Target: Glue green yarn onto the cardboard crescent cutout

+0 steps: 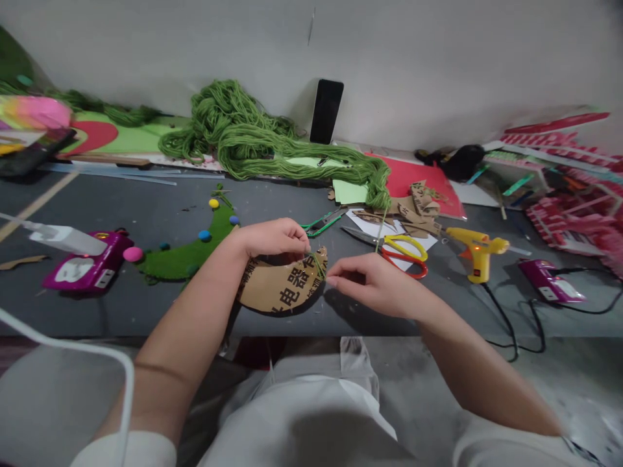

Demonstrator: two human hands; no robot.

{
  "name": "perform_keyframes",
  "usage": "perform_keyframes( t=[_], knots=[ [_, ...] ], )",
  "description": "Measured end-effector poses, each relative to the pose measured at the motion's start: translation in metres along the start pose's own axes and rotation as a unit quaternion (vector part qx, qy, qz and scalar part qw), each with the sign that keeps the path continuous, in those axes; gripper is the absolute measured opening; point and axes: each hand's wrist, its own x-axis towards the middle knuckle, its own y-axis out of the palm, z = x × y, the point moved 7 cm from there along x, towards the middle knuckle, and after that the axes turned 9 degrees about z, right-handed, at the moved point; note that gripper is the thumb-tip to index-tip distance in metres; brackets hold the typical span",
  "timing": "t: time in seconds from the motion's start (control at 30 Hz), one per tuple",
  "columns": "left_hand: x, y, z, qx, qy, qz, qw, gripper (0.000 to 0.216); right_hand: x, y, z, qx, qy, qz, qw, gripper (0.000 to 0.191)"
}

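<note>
A crescent-shaped piece of brown cardboard (275,288) printed with black characters lies in front of me at the table's near edge. Green yarn (318,264) crosses its right tip. My left hand (280,239) reaches over the cardboard, its fingertips pinched on the yarn near the tip. From the right, my right hand (360,279) pinches the yarn at the cardboard's right edge; the strand in its fingertips is thin and hard to see. Left of the cardboard lies a green yarn-covered crescent (187,258) with coloured pompoms, partly hidden by my left forearm.
Behind are a large skein of green yarn (243,133), a leaning phone (326,111) and a green utility knife (325,222). Scissors (406,250), cardboard scraps (413,211) and a yellow glue gun (477,251) sit right. Purple power strips (87,263) flank the work, with trailing cables.
</note>
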Motion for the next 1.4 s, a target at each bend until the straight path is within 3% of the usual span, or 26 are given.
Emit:
perform_keyframes(
  t=[0.27, 0.57, 0.9, 1.4],
  knots=[
    [-0.002, 0.001, -0.005, -0.002, 0.012, -0.004, 1.000, 0.008, -0.002, 0.010, -0.005, 0.028, 0.006, -0.009, 1.000, 0.031],
    [-0.004, 0.000, -0.007, -0.019, 0.015, -0.014, 1.000, 0.008, -0.004, 0.009, 0.003, -0.027, 0.001, -0.023, 0.999, 0.026],
    [-0.009, 0.005, -0.015, -0.027, 0.026, -0.007, 0.999, 0.009, 0.007, 0.011, -0.013, 0.080, -0.020, 0.037, 0.996, 0.033],
    [-0.006, 0.006, -0.013, -0.040, 0.037, 0.007, 0.998, 0.006, 0.007, 0.012, -0.011, 0.078, -0.024, 0.034, 0.996, 0.033]
  ],
)
